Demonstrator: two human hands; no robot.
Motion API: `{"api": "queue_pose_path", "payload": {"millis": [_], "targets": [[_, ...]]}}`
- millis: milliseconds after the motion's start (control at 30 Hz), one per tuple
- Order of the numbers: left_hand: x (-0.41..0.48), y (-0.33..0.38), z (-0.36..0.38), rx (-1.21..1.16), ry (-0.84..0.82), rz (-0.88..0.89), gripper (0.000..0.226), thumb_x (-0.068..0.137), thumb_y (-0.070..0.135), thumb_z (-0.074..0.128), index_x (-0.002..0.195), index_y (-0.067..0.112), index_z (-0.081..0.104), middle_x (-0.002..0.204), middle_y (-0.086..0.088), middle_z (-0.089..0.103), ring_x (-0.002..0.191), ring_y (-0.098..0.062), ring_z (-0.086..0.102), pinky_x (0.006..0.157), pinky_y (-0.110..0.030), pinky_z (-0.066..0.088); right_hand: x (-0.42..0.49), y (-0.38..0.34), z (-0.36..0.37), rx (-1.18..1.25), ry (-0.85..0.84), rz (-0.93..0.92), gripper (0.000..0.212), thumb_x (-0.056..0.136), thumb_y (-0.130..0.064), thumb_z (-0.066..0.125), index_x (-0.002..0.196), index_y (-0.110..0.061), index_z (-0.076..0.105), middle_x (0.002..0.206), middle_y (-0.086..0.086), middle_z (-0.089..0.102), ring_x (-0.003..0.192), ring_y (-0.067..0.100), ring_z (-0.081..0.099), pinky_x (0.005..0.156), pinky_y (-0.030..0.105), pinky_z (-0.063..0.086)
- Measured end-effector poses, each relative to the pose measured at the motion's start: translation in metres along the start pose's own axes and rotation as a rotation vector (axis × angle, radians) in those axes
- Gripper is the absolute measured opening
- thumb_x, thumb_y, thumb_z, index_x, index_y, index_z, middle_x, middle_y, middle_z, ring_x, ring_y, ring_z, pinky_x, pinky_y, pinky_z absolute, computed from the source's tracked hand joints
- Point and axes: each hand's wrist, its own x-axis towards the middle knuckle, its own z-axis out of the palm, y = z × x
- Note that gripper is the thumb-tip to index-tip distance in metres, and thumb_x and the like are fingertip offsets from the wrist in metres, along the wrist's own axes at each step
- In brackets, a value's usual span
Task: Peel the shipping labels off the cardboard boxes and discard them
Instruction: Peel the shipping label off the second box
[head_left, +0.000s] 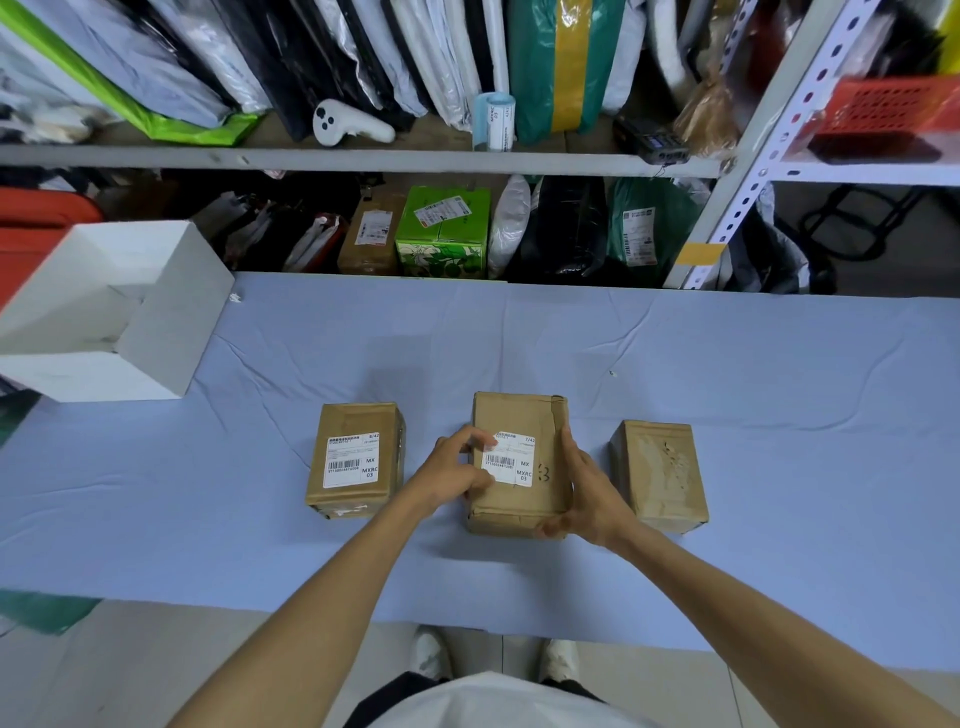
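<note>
Three cardboard boxes stand in a row on the blue-covered table (727, 364). The middle box (514, 499) carries a white shipping label (517, 460). My left hand (457, 467) rests on that label's left side, with its fingertips pinching the upper left corner. My right hand (582, 493) grips the middle box along its right side and front corner. The left box (353, 499) bears a full white label (352, 462). On top of the right box (660, 473) there is only torn paper residue.
A large open white box (156, 322) sits at the table's far left. Behind the table, metal shelves (363, 158) hold parcels, a label roll (493, 122), a white controller (345, 124) and a green carton (441, 234). The table's near edge runs just past my forearms.
</note>
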Motion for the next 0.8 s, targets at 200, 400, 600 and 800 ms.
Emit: {"api": "queue_pose_path", "payload": {"millis": [200,400,600,800], "targets": [[-0.004,-0.01,-0.004,-0.042,0.214,0.083,0.054,0.072,-0.002,0.072,0.115,0.026,0.054,0.112,0.002,0.061,0.107,-0.023,0.061,0.085,-0.044,0.056,-0.001,-0.003,-0.001,0.015,-0.011,0.01,0.148,0.052,-0.016,0.087,0.147,-0.036,-0.024,0.147,-0.003,0.022,0.134,0.021,0.028,0.105,0.04,0.044],[0.005,-0.008,0.007,0.08,0.347,0.19,0.033,0.08,0.013,0.075,0.109,0.021,0.061,0.118,-0.003,0.057,0.106,-0.015,0.056,0.093,-0.025,0.045,-0.002,-0.004,-0.001,0.008,-0.011,-0.01,0.147,0.052,-0.019,0.087,0.146,-0.035,-0.026,0.149,-0.002,0.02,0.136,0.021,0.027,0.108,0.04,0.041],[0.015,-0.004,0.016,0.11,0.437,0.22,0.021,0.078,0.013,0.077,0.093,0.024,0.067,0.108,0.001,0.055,0.096,-0.011,0.059,0.089,-0.019,0.043,-0.001,-0.001,-0.001,0.006,-0.023,-0.024,0.145,0.057,-0.016,0.088,0.147,-0.029,-0.025,0.147,-0.002,0.02,0.134,0.019,0.027,0.105,0.028,0.037],[0.021,0.0,0.019,0.222,0.507,0.218,0.007,0.083,0.017,0.071,0.086,0.022,0.067,0.104,0.001,0.055,0.091,-0.011,0.062,0.088,-0.024,0.045,0.001,-0.001,-0.003,0.003,-0.03,-0.011,0.145,0.058,-0.016,0.087,0.147,-0.03,-0.026,0.144,-0.003,0.022,0.128,0.015,0.029,0.1,0.023,0.037]]}}
